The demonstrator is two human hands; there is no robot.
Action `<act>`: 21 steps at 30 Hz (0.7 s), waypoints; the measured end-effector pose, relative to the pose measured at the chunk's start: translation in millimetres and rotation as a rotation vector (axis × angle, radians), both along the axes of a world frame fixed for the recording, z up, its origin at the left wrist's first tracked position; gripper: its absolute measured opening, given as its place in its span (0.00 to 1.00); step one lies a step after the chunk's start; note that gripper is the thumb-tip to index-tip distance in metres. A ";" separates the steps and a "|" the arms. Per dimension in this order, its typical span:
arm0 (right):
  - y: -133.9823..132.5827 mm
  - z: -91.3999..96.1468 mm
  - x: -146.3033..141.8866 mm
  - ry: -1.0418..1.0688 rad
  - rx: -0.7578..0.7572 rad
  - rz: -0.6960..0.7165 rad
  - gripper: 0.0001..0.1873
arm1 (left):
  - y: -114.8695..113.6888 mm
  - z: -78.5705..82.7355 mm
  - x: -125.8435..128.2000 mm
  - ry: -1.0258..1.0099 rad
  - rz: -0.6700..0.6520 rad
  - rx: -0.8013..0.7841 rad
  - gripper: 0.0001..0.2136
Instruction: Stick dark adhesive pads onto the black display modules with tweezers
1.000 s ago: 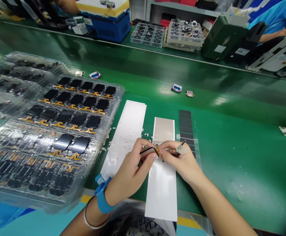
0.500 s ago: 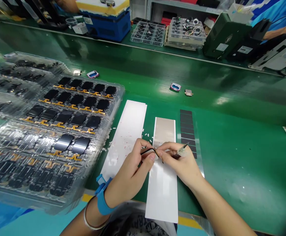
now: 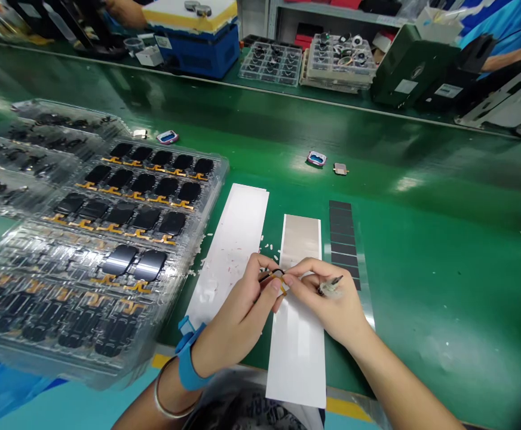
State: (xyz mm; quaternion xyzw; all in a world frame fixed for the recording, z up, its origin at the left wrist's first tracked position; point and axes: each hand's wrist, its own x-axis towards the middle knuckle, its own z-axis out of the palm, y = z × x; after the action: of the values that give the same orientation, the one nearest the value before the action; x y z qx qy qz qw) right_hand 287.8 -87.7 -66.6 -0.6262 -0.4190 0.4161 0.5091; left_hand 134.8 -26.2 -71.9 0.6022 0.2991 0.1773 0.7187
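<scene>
Between thumb and fingers, my left hand (image 3: 248, 304) grips a small dark watch display (image 3: 267, 276) with an orange flex cable (image 3: 284, 288). The fingertips of my right hand (image 3: 327, 298) pinch at the display's right edge. A pair of tweezers (image 3: 331, 285) is tucked in my right hand, its dark tip pointing up and right. Below the hands lies a white strip sheet with a beige upper part (image 3: 302, 236). To the left is another white sheet (image 3: 242, 221) with small scraps on it. A clear sheet of black rectangular stickers (image 3: 342, 230) lies to the right.
Stacked clear trays (image 3: 218, 173) with more displays fill the left. Blue-and-pink frames (image 3: 316, 158) and small metal plates (image 3: 340, 169) lie farther back. A raised shelf behind bears a blue box (image 3: 198, 54) and parts trays (image 3: 270, 63). Another person's arm (image 3: 514, 58) shows at top right.
The display has turned slightly in my fingers, so more of its orange cable shows. My right fingers have shifted a little against it. The view has moved slightly.
</scene>
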 end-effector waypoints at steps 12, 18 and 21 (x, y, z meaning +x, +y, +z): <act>-1.3 -1.4 -4.2 0.100 -0.022 -0.035 0.08 | -0.2 -0.2 0.3 -0.058 -0.023 -0.021 0.07; -0.4 -1.6 -2.9 0.063 0.004 -0.049 0.07 | -0.9 -3.6 1.3 0.027 0.082 0.135 0.05; -1.9 -1.6 -3.4 -0.027 0.054 -0.083 0.06 | -0.4 -7.2 1.4 0.054 0.164 0.334 0.03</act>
State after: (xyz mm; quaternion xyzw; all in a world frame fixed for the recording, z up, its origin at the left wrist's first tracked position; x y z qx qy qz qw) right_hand 284.4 -89.6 -68.3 -0.6347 -0.4106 0.3746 0.5369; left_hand 136.3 -26.6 -79.0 0.6913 0.3327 0.2662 0.5835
